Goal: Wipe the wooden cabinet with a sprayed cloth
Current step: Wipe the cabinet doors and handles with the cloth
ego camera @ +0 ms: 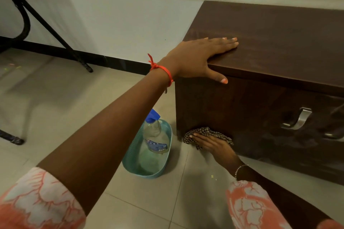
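2 sleeves in an orange and white print fill the bottom corners of the frame, the left sleeve (pixel 37 201) at lower left and the right sleeve (pixel 255 208) at lower right. From the lower left the bare forearm runs up to the left hand (pixel 201 55), which lies open and flat, fingers together, on the top of the wooden cabinet (pixel 279 46) at its near corner, the thumb hooked over the front edge. A red thread (pixel 163 70) is tied round that wrist.

Lower in the frame, the right hand (pixel 216 145) presses a checked cloth (pixel 206 134) flat against the bottom left of the cabinet front, fingers spread over the fabric rather than closed round it. A thin bracelet (pixel 240 170) sits on that wrist.

A metal handle (pixel 299 119) shows at the right of the cabinet front; a second one beside it seems partly cut by the frame edge.

Left of the cloth, on the tiled floor (pixel 65 117), a teal basket (pixel 130 154) holds 1 spray bottle (pixel 154 135) with a blue head, leaning. Black metal legs (pixel 55 31) cross the upper left.
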